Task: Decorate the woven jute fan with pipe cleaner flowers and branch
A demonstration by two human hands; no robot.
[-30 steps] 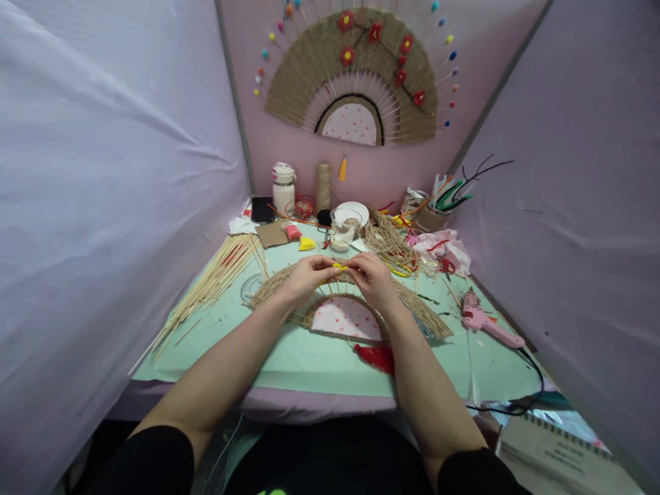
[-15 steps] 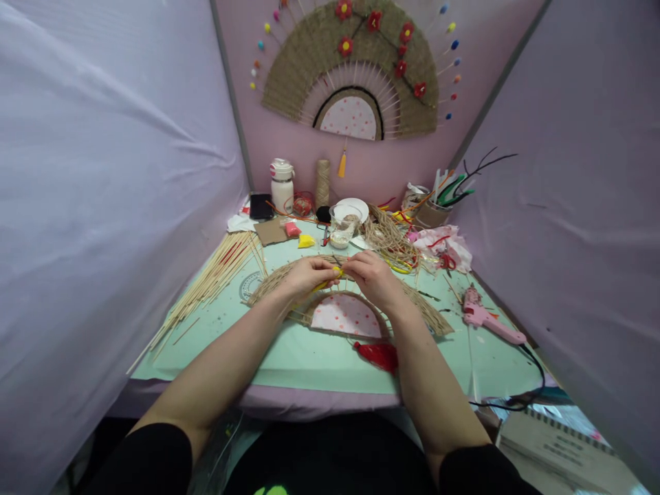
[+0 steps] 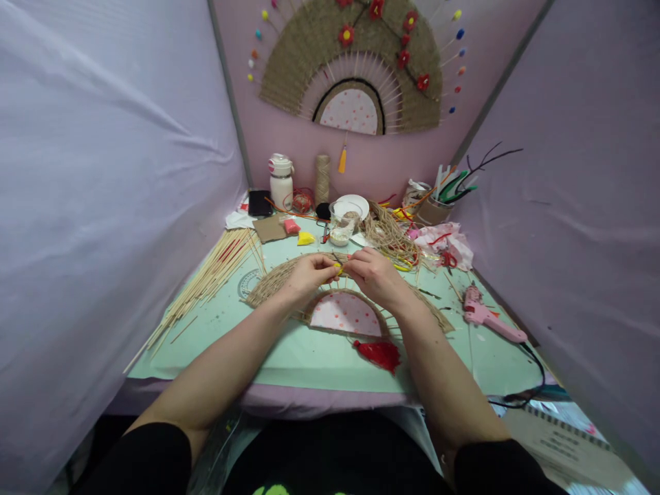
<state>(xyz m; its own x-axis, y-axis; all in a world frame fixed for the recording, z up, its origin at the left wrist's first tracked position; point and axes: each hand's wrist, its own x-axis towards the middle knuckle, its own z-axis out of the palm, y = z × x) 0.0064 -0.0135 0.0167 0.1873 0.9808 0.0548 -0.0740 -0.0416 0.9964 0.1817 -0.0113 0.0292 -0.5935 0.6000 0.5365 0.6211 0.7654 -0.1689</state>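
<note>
The left hand (image 3: 311, 273) is pinching a yellow piece (image 3: 338, 269) over the fan (image 3: 278, 276), which is lying on the table (image 3: 206, 352). The right hand (image 3: 375, 273) is meeting it; its grip I cannot tell. The weaving is looking finished, the yellow part seemingly not.

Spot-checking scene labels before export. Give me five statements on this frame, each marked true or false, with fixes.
1. The left hand and right hand are close together above the fan on the table. True.
2. The piece at the fingers is blue. False: it is yellow.
3. The red tassel lies nearer the person than the fan does. True.
4. The glue gun lies to the left of the sticks. False: it is at the table's right side, the sticks at its left.
5. The bottle stands upright, left of the twine spool. True.
</note>
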